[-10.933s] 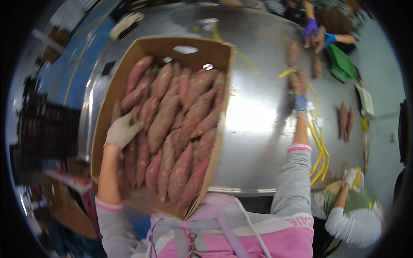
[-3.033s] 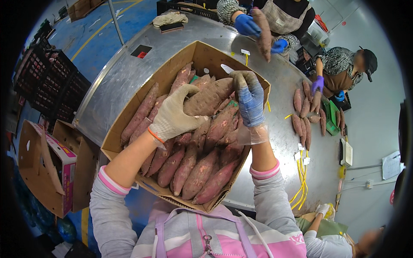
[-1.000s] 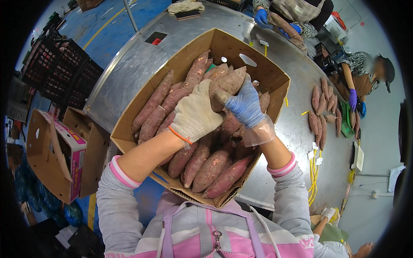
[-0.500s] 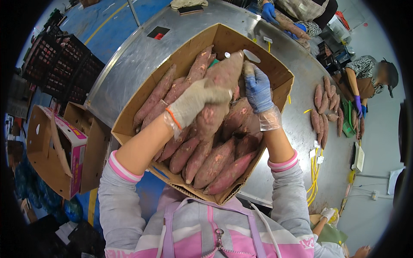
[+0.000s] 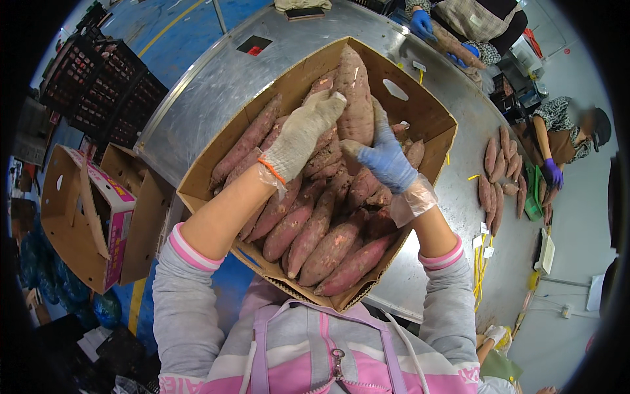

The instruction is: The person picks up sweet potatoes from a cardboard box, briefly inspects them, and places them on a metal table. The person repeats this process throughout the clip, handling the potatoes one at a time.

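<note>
A large sweet potato is held above the far part of a cardboard box, its long side pointing away from me. My left hand, in an off-white knit glove with an orange cuff, has its fingertips against the left side. In a blue glove with clear plastic at the wrist, my right hand grips the right side, thumb at the near end and fingers along the edge. Several more sweet potatoes fill the box below, partly hidden by my hands and forearms.
The box rests on a metal table. At right lie several sweet potatoes beside a green tray, near a co-worker's purple-gloved hand. Another worker handles produce at the far edge. Open cartons and black crates stand at left.
A large sweet potato slanted across the box under my left hand; now one points straight away at the far side. My left hand shifted to its left side, my right hand moved lower on its right.
</note>
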Available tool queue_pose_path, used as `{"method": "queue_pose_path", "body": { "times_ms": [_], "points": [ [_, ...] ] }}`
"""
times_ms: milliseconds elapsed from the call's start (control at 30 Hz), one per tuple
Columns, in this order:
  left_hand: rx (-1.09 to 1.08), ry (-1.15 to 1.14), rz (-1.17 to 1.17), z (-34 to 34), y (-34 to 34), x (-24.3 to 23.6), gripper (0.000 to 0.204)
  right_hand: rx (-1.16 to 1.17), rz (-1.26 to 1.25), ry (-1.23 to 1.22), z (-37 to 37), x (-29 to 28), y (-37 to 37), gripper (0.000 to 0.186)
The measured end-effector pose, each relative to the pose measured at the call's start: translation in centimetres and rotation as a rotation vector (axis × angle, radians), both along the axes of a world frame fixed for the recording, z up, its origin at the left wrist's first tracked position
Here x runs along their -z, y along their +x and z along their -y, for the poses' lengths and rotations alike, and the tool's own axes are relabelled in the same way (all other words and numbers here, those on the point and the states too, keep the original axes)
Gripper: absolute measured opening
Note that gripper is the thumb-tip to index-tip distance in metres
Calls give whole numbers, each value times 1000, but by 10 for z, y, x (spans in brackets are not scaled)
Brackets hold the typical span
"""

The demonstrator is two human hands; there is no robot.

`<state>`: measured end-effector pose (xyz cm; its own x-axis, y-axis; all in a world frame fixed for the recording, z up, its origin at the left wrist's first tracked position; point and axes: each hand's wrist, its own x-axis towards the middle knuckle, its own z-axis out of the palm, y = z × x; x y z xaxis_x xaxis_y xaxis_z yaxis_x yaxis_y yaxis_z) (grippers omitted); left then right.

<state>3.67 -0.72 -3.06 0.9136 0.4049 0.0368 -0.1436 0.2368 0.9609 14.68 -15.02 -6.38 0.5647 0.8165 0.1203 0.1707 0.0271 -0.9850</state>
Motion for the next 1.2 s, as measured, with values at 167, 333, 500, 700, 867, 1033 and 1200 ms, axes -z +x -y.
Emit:
{"method": "queue_pose_path", "body": {
  "times_ms": [167,333,500,700,867,1033,1200],
  "points": [
    [-76,-398,102,-11,7,-2,34,-202,91,-38,6,-11,4,101],
    [-224,-599,165,-29,-1,0,31,-477,-559,-161,4,-47,-13,92],
    [-119,-507,286,-24,2,5,41,-419,-729,-80,19,-43,-9,91],
    [-172,-272,-56,16,-2,-3,62,-292,-450,19,9,-29,-10,85],
    [-62,-248,18,15,5,13,63,-286,-413,-23,1,-31,-6,78],
    [-127,-629,-79,-8,4,13,58,-196,-804,-60,0,-26,-6,89],
    [-243,-659,-17,-19,-2,-11,52,-390,-564,-326,9,-38,-7,69]
  ]
}}
